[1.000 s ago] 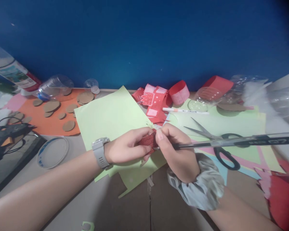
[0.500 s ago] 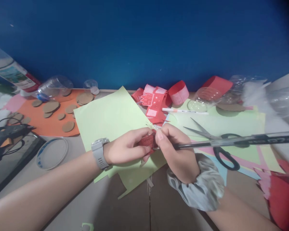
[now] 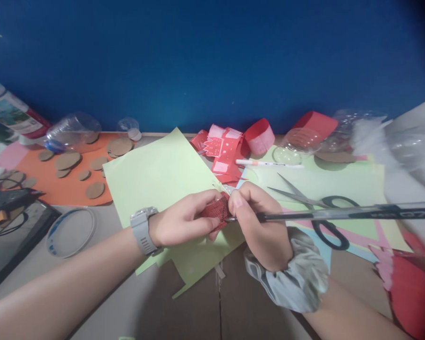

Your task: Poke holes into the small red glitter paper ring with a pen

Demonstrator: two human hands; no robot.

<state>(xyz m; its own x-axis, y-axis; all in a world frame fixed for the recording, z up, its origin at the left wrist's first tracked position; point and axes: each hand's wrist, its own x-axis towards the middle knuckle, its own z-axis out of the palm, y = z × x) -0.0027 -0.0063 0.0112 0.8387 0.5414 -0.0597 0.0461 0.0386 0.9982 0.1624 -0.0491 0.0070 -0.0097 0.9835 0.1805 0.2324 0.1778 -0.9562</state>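
Note:
My left hand (image 3: 184, 222), with a grey watch at its wrist, grips a small dark-red textured piece (image 3: 212, 212) between thumb and fingers. My right hand (image 3: 260, 219), with a grey-green scrunchie (image 3: 295, 274) at its wrist, is closed around a long dark pen (image 3: 340, 213). The pen's tip touches or nearly touches the right side of the red piece. Both hands are close together over a light green sheet (image 3: 156, 174). Whitish bits show just above the red piece, too small to make out.
Open scissors (image 3: 313, 203) lie on coloured sheets at right. Red paper cutouts (image 3: 225, 151) and a white marker (image 3: 269, 164) lie behind the hands. Cardboard discs (image 3: 67, 161) rest on orange paper at left, near a plastic cup (image 3: 72, 132), a ring-shaped lid (image 3: 71, 233) and a bottle (image 3: 16, 113).
The view has shifted slightly, with the objects on the table a little further left. The pen lies closer to level, and its tip now shows against the red piece.

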